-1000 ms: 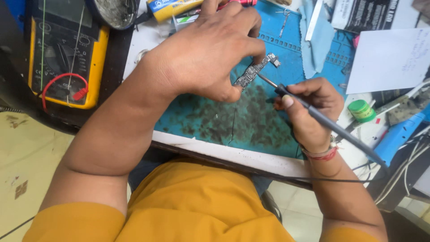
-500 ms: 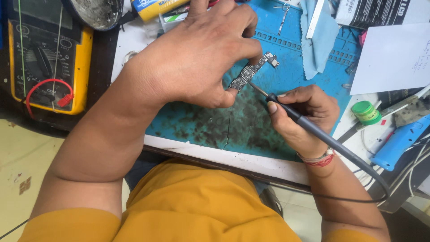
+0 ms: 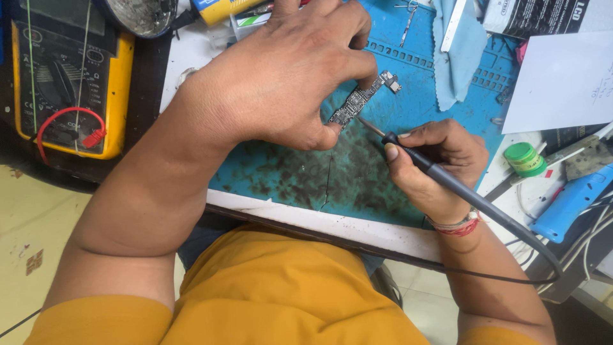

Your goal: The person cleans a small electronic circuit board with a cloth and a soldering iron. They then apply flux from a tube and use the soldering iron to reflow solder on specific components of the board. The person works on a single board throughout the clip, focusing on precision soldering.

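Now — left hand pinches circuit board | right hand grips soldering iron — mat edge near

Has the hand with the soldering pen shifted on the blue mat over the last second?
No. The right hand keeps the soldering pen tip beside the small circuit board, at the same spot on the blue mat.

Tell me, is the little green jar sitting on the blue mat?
No, the green jar stands on the white bench beside the blue mat, to the right of the right hand holding the soldering iron.
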